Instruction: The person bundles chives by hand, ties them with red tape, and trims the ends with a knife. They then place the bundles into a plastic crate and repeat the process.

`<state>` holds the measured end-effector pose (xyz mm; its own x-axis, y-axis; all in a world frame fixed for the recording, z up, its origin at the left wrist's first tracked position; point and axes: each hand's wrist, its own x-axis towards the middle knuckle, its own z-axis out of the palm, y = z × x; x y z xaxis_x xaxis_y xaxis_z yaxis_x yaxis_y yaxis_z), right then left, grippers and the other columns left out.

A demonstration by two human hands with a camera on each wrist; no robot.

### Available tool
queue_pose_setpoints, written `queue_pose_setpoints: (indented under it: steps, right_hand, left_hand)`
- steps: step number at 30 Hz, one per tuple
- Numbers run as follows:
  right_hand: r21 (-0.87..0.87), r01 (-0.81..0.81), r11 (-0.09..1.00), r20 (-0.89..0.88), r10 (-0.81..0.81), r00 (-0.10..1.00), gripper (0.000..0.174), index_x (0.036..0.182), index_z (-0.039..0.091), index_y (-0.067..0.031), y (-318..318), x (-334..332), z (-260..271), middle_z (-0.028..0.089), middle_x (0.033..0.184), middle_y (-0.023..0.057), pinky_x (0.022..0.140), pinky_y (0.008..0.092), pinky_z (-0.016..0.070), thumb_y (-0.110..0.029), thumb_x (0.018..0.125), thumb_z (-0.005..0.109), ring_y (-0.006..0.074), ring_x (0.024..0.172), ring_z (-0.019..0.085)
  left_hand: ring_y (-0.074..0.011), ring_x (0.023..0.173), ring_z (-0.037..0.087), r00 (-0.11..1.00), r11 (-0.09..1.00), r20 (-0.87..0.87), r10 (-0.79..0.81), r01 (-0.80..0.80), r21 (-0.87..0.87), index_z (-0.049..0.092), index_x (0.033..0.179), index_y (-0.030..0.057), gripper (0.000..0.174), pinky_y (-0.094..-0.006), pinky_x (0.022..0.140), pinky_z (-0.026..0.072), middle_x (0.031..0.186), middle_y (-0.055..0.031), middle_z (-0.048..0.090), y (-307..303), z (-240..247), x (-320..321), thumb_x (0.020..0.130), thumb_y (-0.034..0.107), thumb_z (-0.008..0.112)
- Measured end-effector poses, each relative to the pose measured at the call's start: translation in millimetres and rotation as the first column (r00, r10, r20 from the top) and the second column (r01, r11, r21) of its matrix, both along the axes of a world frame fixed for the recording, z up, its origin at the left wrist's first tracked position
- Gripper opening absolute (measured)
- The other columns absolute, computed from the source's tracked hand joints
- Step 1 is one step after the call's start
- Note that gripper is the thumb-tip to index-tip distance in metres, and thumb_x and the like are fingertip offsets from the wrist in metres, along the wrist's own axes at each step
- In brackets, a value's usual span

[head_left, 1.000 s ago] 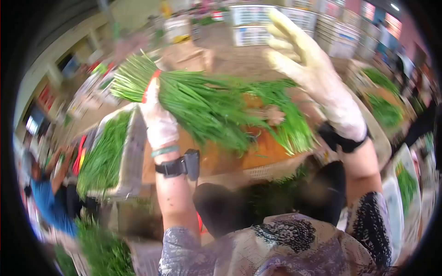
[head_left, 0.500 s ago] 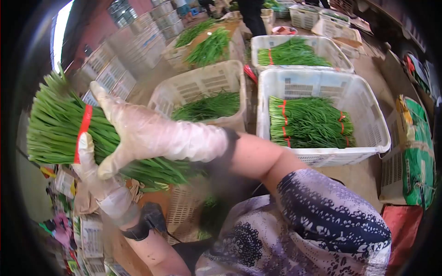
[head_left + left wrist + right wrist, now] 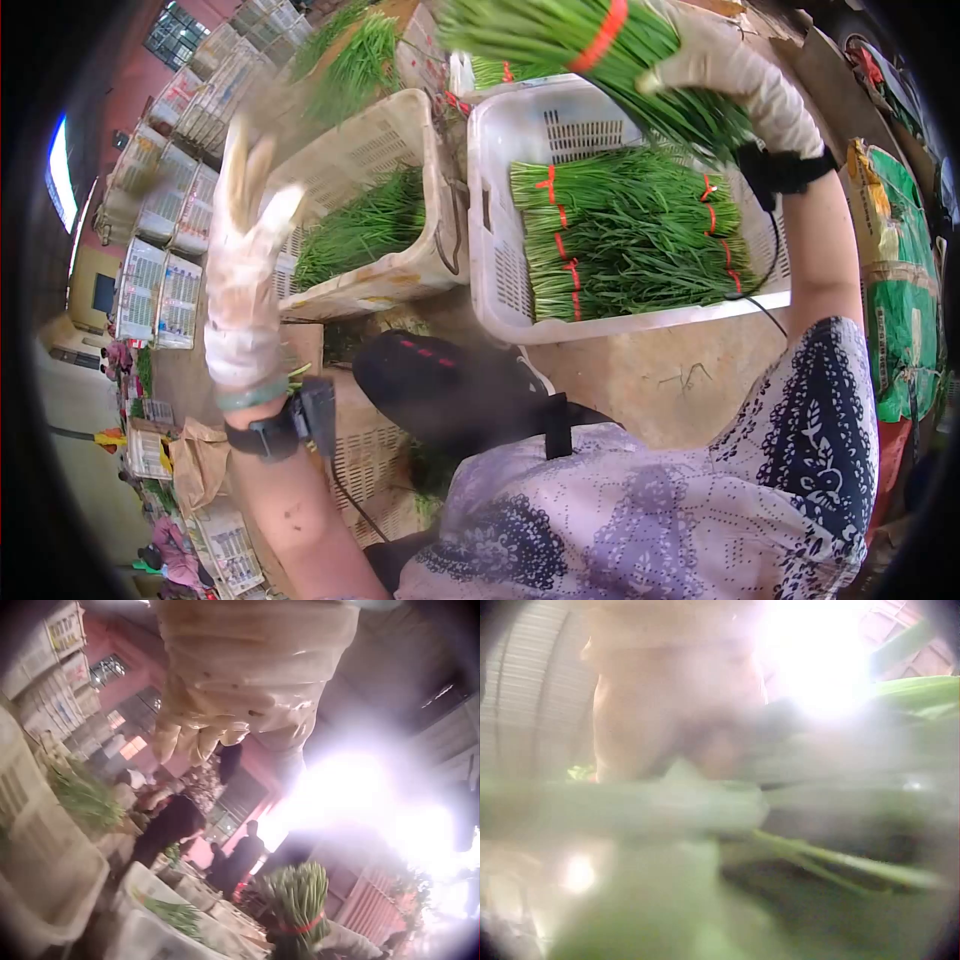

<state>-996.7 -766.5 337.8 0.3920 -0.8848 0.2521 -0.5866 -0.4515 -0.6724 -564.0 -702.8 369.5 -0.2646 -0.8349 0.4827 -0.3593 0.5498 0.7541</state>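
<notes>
Gripped by the right hand (image 3: 735, 80), green stalks (image 3: 560, 38) wear red tape (image 3: 600, 37).

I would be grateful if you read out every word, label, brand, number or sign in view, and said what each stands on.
No text reads clearly.
Stacked crates: printed marks on their sides, too small and blurred to read.
Green sack: any print is too blurred to read.
Black clothing over the leg: small red marks, too unclear to read.
</notes>
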Motion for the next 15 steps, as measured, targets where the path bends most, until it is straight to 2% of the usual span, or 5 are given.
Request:
queue_pose_setpoints:
  steps: [2,5,8,13,15]
  right_hand:
    - [-0.045,0.076,0.996,-0.052,-0.079,0.996,0.073,0.128,0.049,0.0004,7.4,-29.6,-41.1,0.067,0.105,0.0118,0.085,0.0345,0.0502,-0.016,0.065,0.083,0.0173,0.097,0.062]
    - [-0.286,0.030,0.958,-0.546,-0.189,0.816,0.082,0.133,0.046,-0.0010,5.6,-41.4,-75.2,0.060,0.122,0.0190,0.096,0.0376,0.0447,-0.018,0.063,0.085,0.0275,0.111,0.058]
    - [0.199,0.305,0.931,-0.553,-0.151,0.820,0.089,0.137,0.041,-0.0018,-18.4,-37.4,-127.4,0.053,0.130,0.0233,0.104,0.0361,0.0387,-0.024,0.063,0.085,0.0335,0.124,0.049]
    - [0.350,0.097,0.932,-0.557,0.124,0.821,0.099,0.137,0.040,0.0001,-75.1,1.8,-248.9,0.051,0.133,0.0209,0.103,0.0370,0.0396,-0.026,0.055,0.089,0.0332,0.123,0.050]
    - [0.429,0.094,0.899,-0.551,0.178,0.815,0.098,0.136,0.041,-0.0003,-92.3,26.2,-297.4,0.051,0.133,0.0202,0.103,0.0372,0.0404,-0.023,0.053,0.090,0.0338,0.122,0.050]
  left_hand:
    - [-0.0256,0.131,0.041,0.996,0.996,0.073,0.042,-0.047,0.072,0.027,0.148,0.0053,0.067,-0.0368,0.110,0.0298,0.143,-0.0189,0.040,-8.7,-17.1,39.8,0.092,0.023,0.058]
    - [-0.0252,0.135,0.036,0.991,0.969,0.039,0.129,-0.134,0.207,0.029,0.147,0.0046,0.065,-0.0371,0.112,0.0256,0.145,-0.0186,0.038,5.4,-23.6,79.8,0.089,0.011,0.057]
    - [-0.0239,0.131,0.039,0.951,0.931,0.132,0.278,-0.301,0.209,0.029,0.148,0.0045,0.067,-0.0354,0.110,0.0289,0.144,-0.0178,0.039,25.1,-18.0,130.2,0.087,0.009,0.057]
    - [-0.0235,0.129,0.041,0.854,0.870,0.248,0.457,-0.487,0.073,0.028,0.149,0.0083,0.069,-0.0367,0.110,0.0293,0.143,-0.0166,0.041,87.2,-4.9,198.5,0.087,0.010,0.059]
    - [-0.0234,0.131,0.039,0.790,0.792,0.294,0.537,-0.593,0.147,0.028,0.149,0.0080,0.071,-0.0369,0.110,0.0288,0.145,-0.0155,0.038,120.2,-6.1,238.2,0.086,0.013,0.062]
